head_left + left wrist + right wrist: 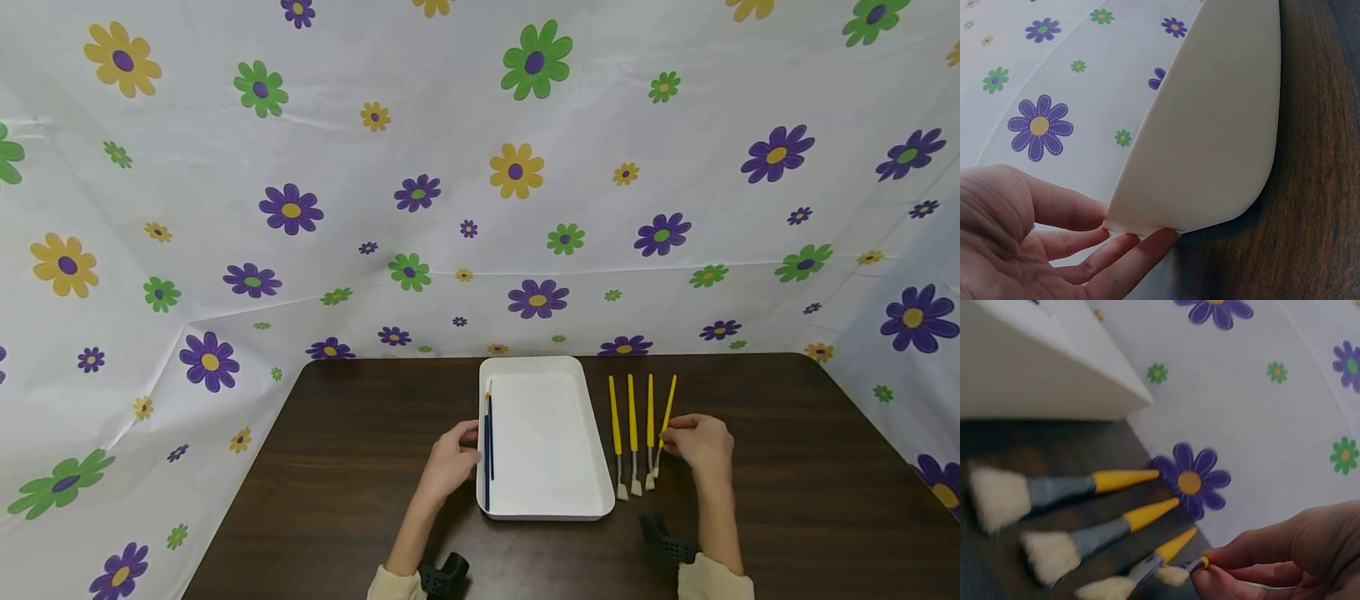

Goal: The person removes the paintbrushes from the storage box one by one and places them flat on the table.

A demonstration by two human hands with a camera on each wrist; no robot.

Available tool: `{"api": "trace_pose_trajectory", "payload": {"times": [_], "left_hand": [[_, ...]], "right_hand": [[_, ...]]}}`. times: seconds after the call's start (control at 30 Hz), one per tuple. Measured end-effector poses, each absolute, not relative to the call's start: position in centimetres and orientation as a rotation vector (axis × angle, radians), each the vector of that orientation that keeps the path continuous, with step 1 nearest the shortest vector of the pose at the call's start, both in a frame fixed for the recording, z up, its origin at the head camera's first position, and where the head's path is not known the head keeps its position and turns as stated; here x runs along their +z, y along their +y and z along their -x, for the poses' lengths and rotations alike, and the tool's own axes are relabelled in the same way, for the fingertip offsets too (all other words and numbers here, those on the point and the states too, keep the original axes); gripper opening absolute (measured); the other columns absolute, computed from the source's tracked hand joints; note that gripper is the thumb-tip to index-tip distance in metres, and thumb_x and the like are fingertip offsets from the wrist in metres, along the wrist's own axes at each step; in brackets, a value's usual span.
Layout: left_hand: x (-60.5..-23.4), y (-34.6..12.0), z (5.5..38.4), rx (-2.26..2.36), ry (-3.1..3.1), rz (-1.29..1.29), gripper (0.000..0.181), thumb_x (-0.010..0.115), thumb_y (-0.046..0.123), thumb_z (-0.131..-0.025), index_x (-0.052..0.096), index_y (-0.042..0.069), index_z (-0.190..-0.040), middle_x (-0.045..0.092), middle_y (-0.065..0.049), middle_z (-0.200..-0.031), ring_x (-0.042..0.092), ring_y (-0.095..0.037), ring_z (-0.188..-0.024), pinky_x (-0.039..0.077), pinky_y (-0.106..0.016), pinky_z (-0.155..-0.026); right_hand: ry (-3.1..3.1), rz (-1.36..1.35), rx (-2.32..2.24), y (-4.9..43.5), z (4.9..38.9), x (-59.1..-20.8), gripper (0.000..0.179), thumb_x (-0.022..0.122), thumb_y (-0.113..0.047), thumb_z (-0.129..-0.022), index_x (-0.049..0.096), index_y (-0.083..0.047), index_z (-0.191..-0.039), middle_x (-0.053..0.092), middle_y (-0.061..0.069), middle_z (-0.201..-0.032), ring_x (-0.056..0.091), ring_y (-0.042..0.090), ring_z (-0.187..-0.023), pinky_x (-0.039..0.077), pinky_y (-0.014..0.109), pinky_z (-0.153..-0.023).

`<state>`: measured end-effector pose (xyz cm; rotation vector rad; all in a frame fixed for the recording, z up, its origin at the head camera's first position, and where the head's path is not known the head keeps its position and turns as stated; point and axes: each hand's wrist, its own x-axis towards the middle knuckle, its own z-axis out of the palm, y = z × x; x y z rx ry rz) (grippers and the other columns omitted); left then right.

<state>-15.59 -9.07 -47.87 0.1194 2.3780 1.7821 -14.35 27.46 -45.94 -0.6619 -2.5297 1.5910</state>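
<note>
A white rectangular tray (551, 442) rests on the dark table, with two thin dark-blue paintbrushes (488, 442) lying along its inner left side. My left hand (450, 460) grips the tray's left edge; in the left wrist view, its thumb and fingertips meet the pale outer wall (1204, 125). Right of the tray, three yellow-handled flat paintbrushes (633, 417) lie side by side, bristles toward me. Another yellow-handled paintbrush (668, 404) is pinched between the thumb and fingers of my right hand (702, 443). Its pale bristles (1172, 575) overlap the neighbouring brush in the right wrist view.
The brown wooden table (360, 433) ends at a back edge just behind the tray. A white flower-printed cloth (450, 150) hangs behind it and along both sides. Dark wrist mounts (444, 575) sit by both cream sleeves (716, 577).
</note>
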Motion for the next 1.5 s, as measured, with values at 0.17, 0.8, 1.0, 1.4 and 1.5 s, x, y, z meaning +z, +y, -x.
{"api": "trace_pose_trajectory", "payload": {"times": [0.17,0.8,1.0,1.4,1.5], "left_hand": [[-47.7,-9.1,15.5,1.796,2.362,-0.119,0.053,0.059,-0.007,-0.088,0.055,-0.010,-0.140,0.061,-0.027,-0.125,0.071,-0.029,-0.093,0.061,-0.038,-0.064],[-47.5,-9.2,15.4,1.816,2.325,-0.123,0.053,0.059,-0.008,-0.088,0.053,-0.011,-0.141,0.060,-0.029,-0.126,0.071,-0.032,-0.096,0.062,-0.040,-0.066],[-47.5,-9.1,15.5,1.830,2.320,-0.122,0.053,0.059,-0.007,-0.089,0.052,-0.013,-0.141,0.060,-0.031,-0.126,0.071,-0.035,-0.096,0.062,-0.043,-0.065],[-47.5,-9.0,15.5,1.815,2.319,-0.117,0.053,0.058,-0.008,-0.088,0.053,-0.011,-0.141,0.060,-0.028,-0.124,0.071,-0.031,-0.094,0.062,-0.041,-0.066],[-47.6,-9.0,15.5,1.809,2.325,-0.119,0.053,0.057,-0.008,-0.088,0.054,-0.011,-0.141,0.060,-0.027,-0.124,0.070,-0.030,-0.093,0.062,-0.040,-0.066]], "right_hand": [[-2.628,0.639,1.497,27.9,14.3,-46.7,0.026,0.068,0.002,-0.089,0.065,0.022,-0.105,0.070,0.006,-0.065,0.066,0.010,-0.054,0.057,0.029,-0.056],[-2.688,0.642,1.450,28.0,14.3,-47.0,0.017,0.065,0.006,-0.087,0.066,0.021,-0.096,0.068,0.018,-0.073,0.066,0.013,-0.054,0.059,0.031,-0.054],[-2.665,0.607,1.281,27.9,14.2,-46.5,0.020,0.063,-0.001,-0.093,0.069,0.018,-0.096,0.070,0.021,-0.077,0.067,0.028,-0.067,0.050,0.032,-0.055],[-2.573,0.618,1.304,26.5,14.3,-44.7,0.025,0.063,-0.007,-0.100,0.068,0.017,-0.106,0.071,0.030,-0.089,0.072,0.037,-0.076,0.053,0.027,-0.054],[-2.572,0.622,1.316,26.4,14.3,-44.6,0.025,0.064,-0.007,-0.101,0.068,0.017,-0.107,0.070,0.030,-0.090,0.072,0.039,-0.078,0.057,0.031,-0.057]]}}
